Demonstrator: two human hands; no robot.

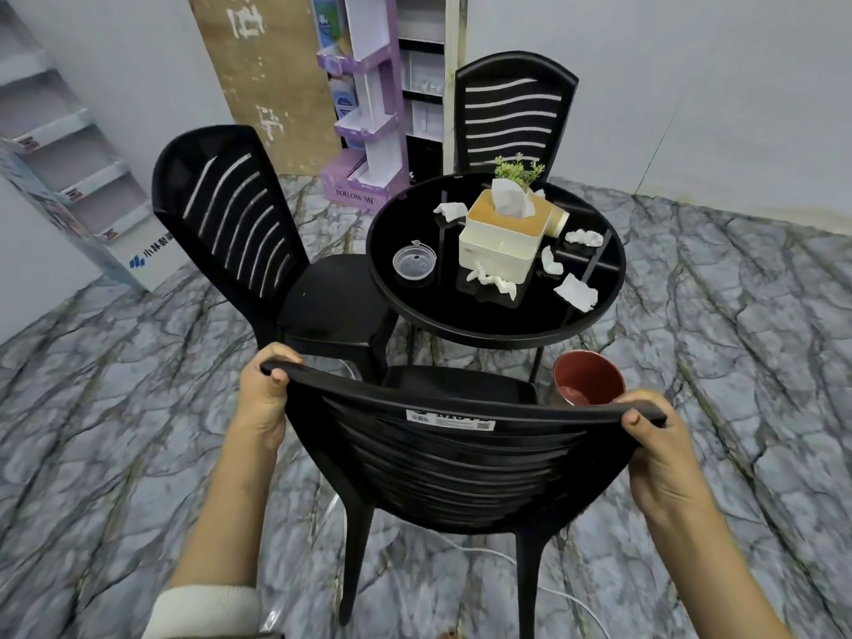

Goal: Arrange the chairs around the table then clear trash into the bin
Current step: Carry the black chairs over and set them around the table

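A black plastic chair (461, 463) stands right in front of me, its back toward me. My left hand (263, 398) grips the left end of its top rail and my right hand (659, 449) grips the right end. Beyond it is a round black table (415, 311) with crumpled tissues (491, 279), a clear plastic lid (414, 261), a tipped paper cup (559, 221) and a cream tissue box (502, 244). A second black chair (239, 223) stands at the table's left, a third (511, 113) behind it. A red bin (588, 378) sits on the floor under the table's near right edge.
A small green plant (518, 170) is behind the tissue box. White display shelves (69, 177) stand at the left, a purple cardboard stand (359, 131) at the back. A white cable (488, 553) runs across the marble floor under the near chair.
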